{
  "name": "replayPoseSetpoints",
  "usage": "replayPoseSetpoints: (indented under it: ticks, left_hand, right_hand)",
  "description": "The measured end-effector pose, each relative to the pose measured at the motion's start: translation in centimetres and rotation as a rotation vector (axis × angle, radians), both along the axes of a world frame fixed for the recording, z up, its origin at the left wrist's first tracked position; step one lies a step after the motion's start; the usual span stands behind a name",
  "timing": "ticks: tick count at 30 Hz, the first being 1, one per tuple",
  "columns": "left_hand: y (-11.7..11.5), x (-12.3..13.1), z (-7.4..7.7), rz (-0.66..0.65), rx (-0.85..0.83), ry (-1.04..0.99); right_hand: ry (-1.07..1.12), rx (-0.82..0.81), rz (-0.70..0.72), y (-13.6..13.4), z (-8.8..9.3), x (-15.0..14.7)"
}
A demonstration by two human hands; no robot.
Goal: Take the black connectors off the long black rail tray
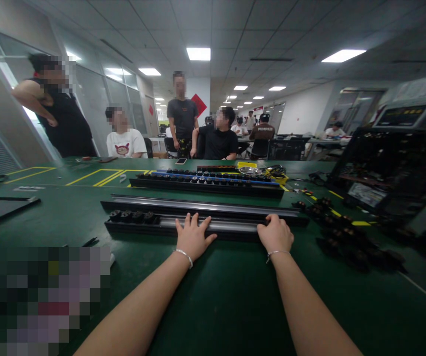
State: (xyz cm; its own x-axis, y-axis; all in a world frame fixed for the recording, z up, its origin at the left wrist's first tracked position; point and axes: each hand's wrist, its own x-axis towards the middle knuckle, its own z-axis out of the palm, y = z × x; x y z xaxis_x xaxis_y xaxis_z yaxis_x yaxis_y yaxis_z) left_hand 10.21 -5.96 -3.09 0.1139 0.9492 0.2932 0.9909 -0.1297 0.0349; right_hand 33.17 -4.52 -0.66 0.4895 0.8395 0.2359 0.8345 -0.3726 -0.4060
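While the nearest stretch of the green worktop (216, 311) lies open before the forearms, the left hand (192, 242) rests palm-down against the front black channel (134, 229), its fingers spread over the metal lining. The right hand (276, 235) is bent over that channel near its right end, fingers curled close together; something dark shows by the thumb, but I cannot tell whether it is pinched. Four black socket modules (137, 216) sit in a row at the channel's left end, and bare lining shows from there toward the hands, so I judge its filling to be at an early stage. To the right, a loose heap of black modules (346, 242) lies on the worktop, unplaced. Just behind, a second channel (220, 207) shows bare lining along its visible length. Farther off, a third channel (205, 189) carries modules along most of its length, seemingly the most advanced, with a blue strip (272, 183) running beside them. Beyond it lie a yellow tray (247, 164) and a phone (181, 161), then co-workers (216, 141) past the edge.
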Motion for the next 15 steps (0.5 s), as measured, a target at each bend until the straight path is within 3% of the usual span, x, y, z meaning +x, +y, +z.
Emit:
replayPoseSetpoints:
  ticks: [8,15]
  left_hand:
    - [0.1,-0.2,-0.3,-0.011,0.032,-0.002]
    - [0.0,0.0,-0.1,0.003,0.015,0.000]
  right_hand:
    - [-0.090,0.009,0.112,-0.5,-0.4,1.1]
    - [-0.030,0.080,0.102,-0.2,-1.2,2.1]
